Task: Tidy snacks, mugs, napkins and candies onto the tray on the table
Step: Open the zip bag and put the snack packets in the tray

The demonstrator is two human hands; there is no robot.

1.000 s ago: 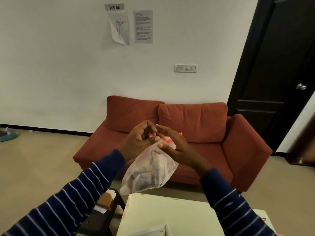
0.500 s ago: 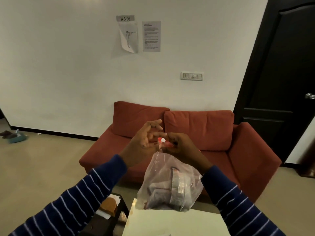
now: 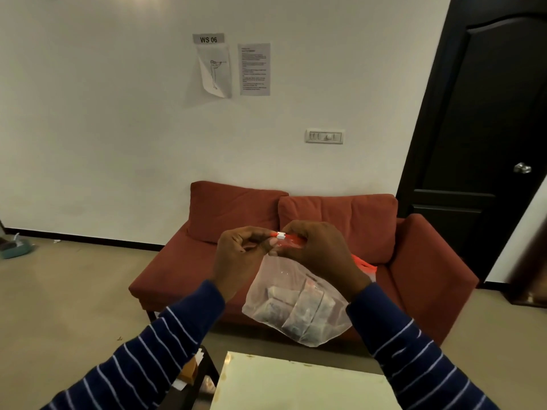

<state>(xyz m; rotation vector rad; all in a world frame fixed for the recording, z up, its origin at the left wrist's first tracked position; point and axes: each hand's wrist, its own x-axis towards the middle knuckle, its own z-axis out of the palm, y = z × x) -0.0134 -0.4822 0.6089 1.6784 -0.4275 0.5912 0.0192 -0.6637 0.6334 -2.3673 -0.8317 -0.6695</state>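
Snack bag [image 3: 299, 303] | held above table [image 3: 296, 383], both hands pinching its red zip: left hand [image 3: 241, 255], right hand [image 3: 318, 250] | contents probably wrapped snacks | could spill if zip bursts open

A living room: red sofa [image 3: 296, 250], pale low table [image 3: 302, 386], dark panelled door [image 3: 479, 128].

You hold a clear bag [image 3: 299, 303] with red zip strip [image 3: 291, 237] and white slider [image 3: 281, 235]; your sleeves [image 3: 165, 350] are navy with white stripes.
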